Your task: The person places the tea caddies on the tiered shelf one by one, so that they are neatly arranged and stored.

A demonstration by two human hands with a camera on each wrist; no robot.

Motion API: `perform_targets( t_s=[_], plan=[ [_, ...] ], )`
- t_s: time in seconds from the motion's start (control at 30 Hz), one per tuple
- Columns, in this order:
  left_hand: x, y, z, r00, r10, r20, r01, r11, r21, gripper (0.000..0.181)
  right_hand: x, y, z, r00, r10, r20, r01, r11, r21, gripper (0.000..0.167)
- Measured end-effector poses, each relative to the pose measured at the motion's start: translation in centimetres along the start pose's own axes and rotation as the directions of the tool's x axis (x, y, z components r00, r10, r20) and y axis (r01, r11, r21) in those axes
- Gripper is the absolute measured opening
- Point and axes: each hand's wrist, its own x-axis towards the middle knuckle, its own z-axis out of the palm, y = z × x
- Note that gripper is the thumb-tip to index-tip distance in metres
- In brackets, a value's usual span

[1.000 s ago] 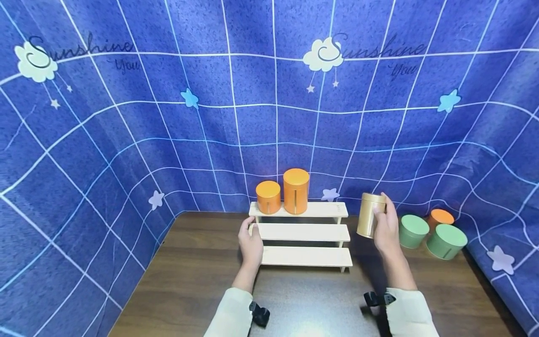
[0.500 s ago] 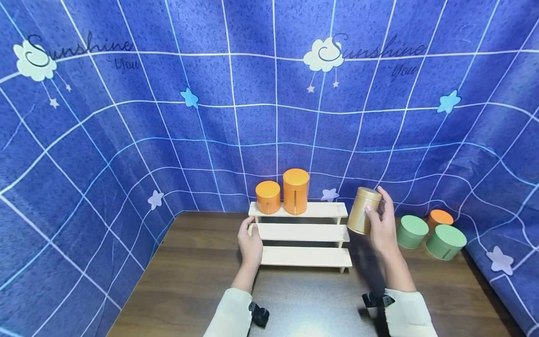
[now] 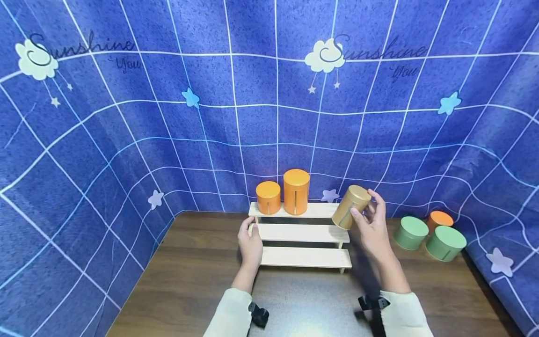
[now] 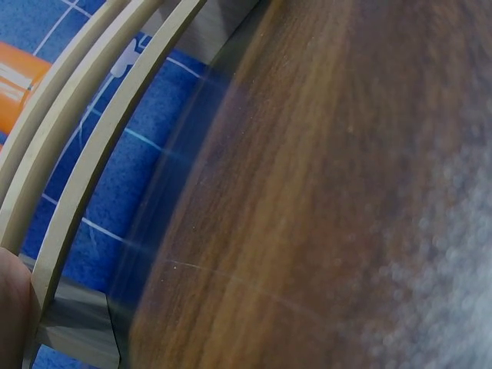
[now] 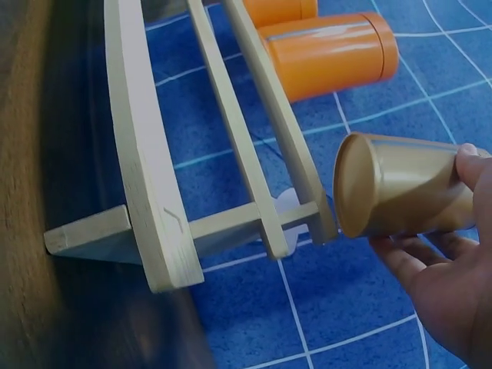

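My right hand (image 3: 374, 228) grips a gold cylindrical canister (image 3: 352, 207), tilted, at the right end of a pale wooden three-step rack (image 3: 305, 257). In the right wrist view the bottom of the gold canister (image 5: 357, 184) faces the top step, with a small gap between them. At the rack's left end, my left hand (image 3: 251, 243) holds the edge by the middle step; the left wrist view shows only a bit of a finger (image 4: 14, 296) against the wood. On the top step stand a short orange canister (image 3: 268, 199) and a taller orange canister (image 3: 296, 193).
To the right, two green canisters (image 3: 411, 233) and an orange canister (image 3: 440, 220) partly behind them stand on the brown wooden table (image 3: 189, 281). A blue patterned cloth (image 3: 252, 117) hangs behind the table and along both sides.
The gold canister in my right hand has moved left, from beside the rack to its top step's right end, and tilts more. My left hand and the orange canisters stay put.
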Motion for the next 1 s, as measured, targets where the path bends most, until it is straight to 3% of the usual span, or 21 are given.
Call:
perform_targets(
  t_s=[0.23,0.53,1.0],
  plan=[
    [0.0,0.2,0.0,1.0,0.002,0.0,-0.002,1.0,0.003,0.031,-0.3,0.0,0.9,0.998,0.019,0.059,-0.017,0.999,-0.041,0.075],
    [-0.2,0.6,-0.1,1.0,-0.009,0.002,0.009,1.0,-0.015,0.033,-0.6,0.3,2.0,0.989,-0.047,0.139,0.059,0.995,-0.079,0.076],
    [-0.2,0.4,0.0,1.0,0.007,-0.002,-0.007,1.0,-0.01,0.033,-0.9,0.9,3.0,0.988,-0.071,0.14,0.078,0.996,-0.05,0.066]
  ],
)
